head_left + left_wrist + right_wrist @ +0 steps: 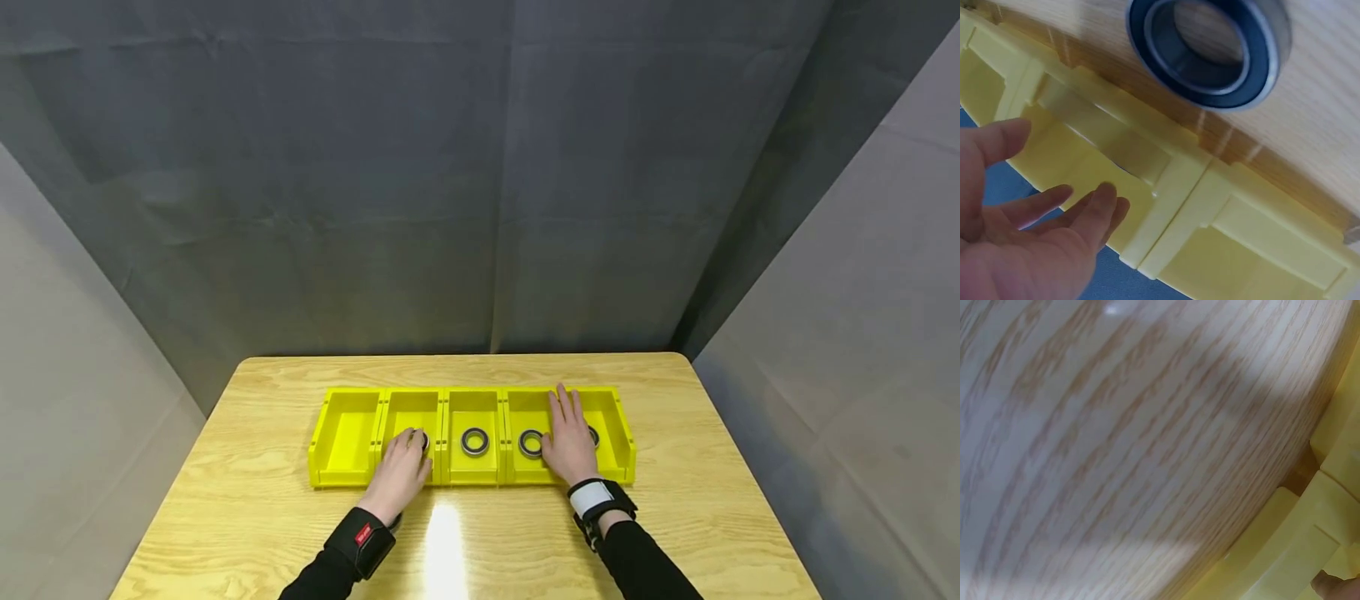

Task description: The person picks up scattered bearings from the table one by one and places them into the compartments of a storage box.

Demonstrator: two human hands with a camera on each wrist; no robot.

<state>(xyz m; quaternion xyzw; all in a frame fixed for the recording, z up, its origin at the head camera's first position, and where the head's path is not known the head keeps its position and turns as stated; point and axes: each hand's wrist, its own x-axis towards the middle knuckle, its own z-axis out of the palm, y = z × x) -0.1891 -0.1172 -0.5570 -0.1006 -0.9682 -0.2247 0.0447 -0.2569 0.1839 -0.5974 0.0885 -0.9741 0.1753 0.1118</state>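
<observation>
Five yellow bins stand side by side in a row. My left hand (400, 475) reaches over the second bin (414, 403) from the left, fingers loosely bent with nothing gripped in the left wrist view. A ring bearing (426, 442) in that bin shows partly beside its fingers. Another black-and-silver bearing (1266, 50) lies on the table in front of the bins, mostly under the left wrist in the head view. My right hand (572, 446) lies over the divider between the fourth and fifth bins, fingers extended. Bearings flank it: one (531, 443) left, one (594, 436) partly hidden right.
The middle bin (474, 473) holds a bearing (474, 442). Nothing is seen in the leftmost bin (352, 429). The wooden table (262, 500) extends around the row, with a dark curtain (375, 208) behind and pale partitions (847, 375) at both sides.
</observation>
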